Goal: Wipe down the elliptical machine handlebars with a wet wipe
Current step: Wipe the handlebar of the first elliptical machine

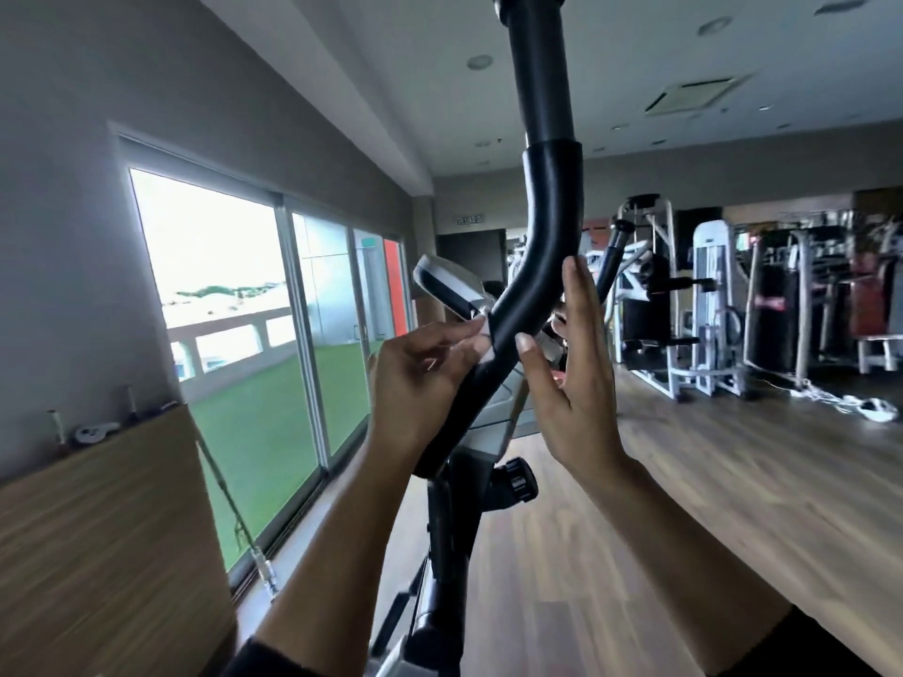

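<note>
The wiping step is in hand: the left hand pinches the wet wipe, of which only a small white edge shows, against the near side of the black handlebar just below its bend. The right hand is flat with its fingers straight and grips nothing, its thumb tip on the bar's other side. The next move probably calls for wrapping the wipe round the tube and sliding it along the grip while the right hand steadies the bar.

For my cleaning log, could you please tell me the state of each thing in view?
Black padded curved handlebar: upright, wipe pressed against it.
White wet wipe: pinched against the handlebar.
Left hand: pinching the wipe.
Right hand: open, fingers straight, beside the handlebar.
</note>
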